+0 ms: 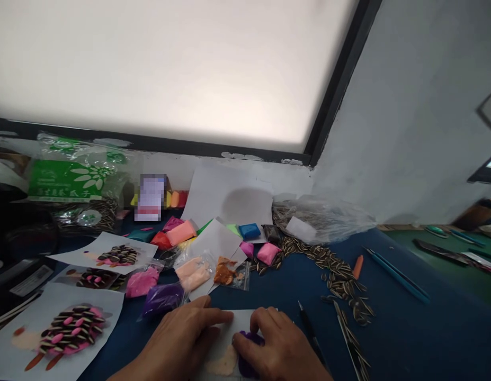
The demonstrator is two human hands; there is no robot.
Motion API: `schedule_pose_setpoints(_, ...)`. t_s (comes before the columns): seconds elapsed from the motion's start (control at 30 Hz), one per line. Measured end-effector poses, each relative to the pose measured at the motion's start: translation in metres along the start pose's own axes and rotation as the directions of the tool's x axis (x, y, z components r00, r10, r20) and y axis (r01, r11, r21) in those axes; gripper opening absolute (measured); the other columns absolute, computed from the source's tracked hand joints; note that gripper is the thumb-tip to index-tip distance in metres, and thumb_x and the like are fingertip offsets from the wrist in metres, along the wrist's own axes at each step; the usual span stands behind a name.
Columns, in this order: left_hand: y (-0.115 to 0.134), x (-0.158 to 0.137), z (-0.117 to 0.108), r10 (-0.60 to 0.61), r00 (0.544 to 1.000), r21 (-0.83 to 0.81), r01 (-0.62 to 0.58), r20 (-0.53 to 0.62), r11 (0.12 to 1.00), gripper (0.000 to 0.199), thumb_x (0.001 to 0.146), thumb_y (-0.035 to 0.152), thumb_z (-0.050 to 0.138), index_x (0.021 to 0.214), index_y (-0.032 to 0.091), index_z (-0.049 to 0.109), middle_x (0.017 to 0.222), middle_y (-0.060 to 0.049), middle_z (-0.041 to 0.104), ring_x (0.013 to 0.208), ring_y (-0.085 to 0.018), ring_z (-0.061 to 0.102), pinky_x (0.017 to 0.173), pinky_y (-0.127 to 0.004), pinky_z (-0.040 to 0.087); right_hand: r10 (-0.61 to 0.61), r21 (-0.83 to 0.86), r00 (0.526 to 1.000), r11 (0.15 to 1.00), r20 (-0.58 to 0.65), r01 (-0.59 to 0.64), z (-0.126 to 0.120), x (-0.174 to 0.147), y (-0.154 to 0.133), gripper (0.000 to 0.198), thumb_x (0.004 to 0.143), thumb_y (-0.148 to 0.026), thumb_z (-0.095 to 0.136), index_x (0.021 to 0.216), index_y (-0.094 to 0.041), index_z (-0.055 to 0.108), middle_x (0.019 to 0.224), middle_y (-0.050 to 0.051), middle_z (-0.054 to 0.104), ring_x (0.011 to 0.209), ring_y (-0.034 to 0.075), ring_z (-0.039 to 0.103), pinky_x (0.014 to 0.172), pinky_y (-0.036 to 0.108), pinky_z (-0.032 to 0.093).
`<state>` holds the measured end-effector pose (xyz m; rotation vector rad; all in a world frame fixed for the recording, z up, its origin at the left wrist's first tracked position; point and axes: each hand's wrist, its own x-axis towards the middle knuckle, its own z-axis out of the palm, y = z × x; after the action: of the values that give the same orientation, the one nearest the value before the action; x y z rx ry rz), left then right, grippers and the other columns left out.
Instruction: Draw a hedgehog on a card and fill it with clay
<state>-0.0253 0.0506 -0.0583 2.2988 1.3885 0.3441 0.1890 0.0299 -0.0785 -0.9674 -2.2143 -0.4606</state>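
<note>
In front of me at the bottom of the head view lies a white sheet [240,319] with a flat peach clay shape [222,362] and a purple clay piece [246,369] beside it. My left hand [177,341] rests at the sheet's left side, index finger stretched across its upper part. Curled over the purple clay, my right hand [283,344] presses its thumb and fingers against it. The hand covers much of that clay. A purple clay packet [163,300] lies just beyond my left hand, and a black pen [308,324] is right of my right hand.
Sheets with seed-and-clay hedgehogs [72,330] lie at left. Clay packets [180,232], a phone [150,197] and a bag of sunflower seeds [78,182] stand behind. Loose seeds [328,259], tweezers [350,338] and a teal pen-like tool [398,275] are at right.
</note>
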Motion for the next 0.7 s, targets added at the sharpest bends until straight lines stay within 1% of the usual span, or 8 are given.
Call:
schedule_pose_setpoints(0.1,0.002,-0.001,-0.003,-0.014,1.0,0.001,0.014,0.01,1.0,0.044,0.09,0.015,0.052,0.119,0.033,0.079,0.089,-0.004,0.071,0.079,-0.022,0.07,0.069,-0.027,0.049,-0.006,0.015,0.999,1.0,0.044,0.005,-0.004,0.001,0.002,0.026,0.101,-0.017,0.052,0.081,-0.025,0.067,0.072,0.001,0.05,0.062,0.018,0.041,0.059,0.032,0.027)
schedule_pose_setpoints(0.2,0.004,-0.002,-0.007,-0.009,1.0,-0.02,0.01,0.024,1.0,0.046,0.089,0.015,0.051,0.121,0.035,0.078,0.092,-0.003,0.072,0.082,-0.022,0.071,0.071,-0.027,0.05,0.019,0.073,0.984,0.997,0.176,-0.032,-0.019,0.006,0.008,0.013,0.096,-0.017,0.059,0.088,-0.024,0.066,0.078,0.001,0.053,0.061,0.017,0.043,0.057,0.03,0.028)
schedule_pose_setpoints(0.27,0.003,-0.002,-0.007,-0.004,1.0,-0.031,0.004,0.017,1.0,0.048,0.089,0.014,0.05,0.121,0.035,0.078,0.093,-0.004,0.073,0.083,-0.023,0.072,0.071,-0.027,0.051,0.015,0.088,0.955,0.995,0.295,-0.043,-0.03,0.009,0.012,0.017,0.091,-0.008,0.06,0.095,-0.023,0.066,0.083,0.001,0.056,0.066,0.017,0.048,0.058,0.029,0.032)
schedule_pose_setpoints(0.33,0.002,-0.001,-0.005,-0.002,1.0,-0.022,0.002,0.005,1.0,0.048,0.088,0.013,0.05,0.121,0.036,0.078,0.092,-0.004,0.073,0.083,-0.024,0.072,0.071,-0.028,0.051,0.009,0.107,0.934,0.993,0.358,-0.051,-0.037,0.011,0.014,0.025,0.088,-0.002,0.059,0.099,-0.023,0.067,0.086,0.001,0.057,0.069,0.016,0.051,0.06,0.027,0.034)
schedule_pose_setpoints(0.4,0.0,0.0,-0.002,0.004,1.0,-0.002,-0.004,-0.001,1.0,0.048,0.088,0.013,0.051,0.119,0.036,0.079,0.091,-0.004,0.072,0.08,-0.024,0.072,0.069,-0.028,0.051,0.005,0.118,0.923,0.991,0.384,-0.055,-0.036,0.01,0.014,0.027,0.086,-0.001,0.061,0.1,-0.023,0.067,0.087,0.001,0.057,0.07,0.016,0.051,0.061,0.027,0.035)
schedule_pose_setpoints(0.57,0.0,0.001,0.0,-0.008,1.0,0.022,0.008,0.02,1.0,0.047,0.087,0.012,0.052,0.116,0.035,0.08,0.086,-0.003,0.07,0.075,-0.021,0.07,0.064,-0.025,0.046,0.032,0.113,0.933,0.991,0.357,-0.077,-0.03,0.007,0.013,0.015,0.083,-0.007,0.067,0.085,-0.023,0.065,0.083,0.001,0.056,0.068,0.016,0.05,0.058,0.027,0.032)
schedule_pose_setpoints(0.63,0.0,0.001,0.0,-0.016,0.999,0.038,0.015,0.031,0.999,0.047,0.087,0.011,0.053,0.117,0.036,0.08,0.086,-0.002,0.069,0.075,-0.021,0.07,0.064,-0.024,0.045,0.018,0.127,0.93,0.99,0.368,-0.069,-0.034,0.009,0.014,0.019,0.085,-0.006,0.065,0.091,-0.023,0.066,0.086,0.001,0.058,0.069,0.016,0.052,0.059,0.026,0.035)
schedule_pose_setpoints(0.7,0.001,0.002,0.0,-0.019,0.999,0.051,0.017,0.028,0.999,0.048,0.087,0.011,0.053,0.118,0.036,0.079,0.086,-0.002,0.069,0.075,-0.021,0.069,0.064,-0.025,0.044,0.007,0.135,0.929,0.989,0.371,-0.061,-0.04,0.011,0.015,0.027,0.088,-0.002,0.061,0.103,-0.023,0.067,0.089,0.002,0.06,0.071,0.016,0.054,0.061,0.026,0.037)
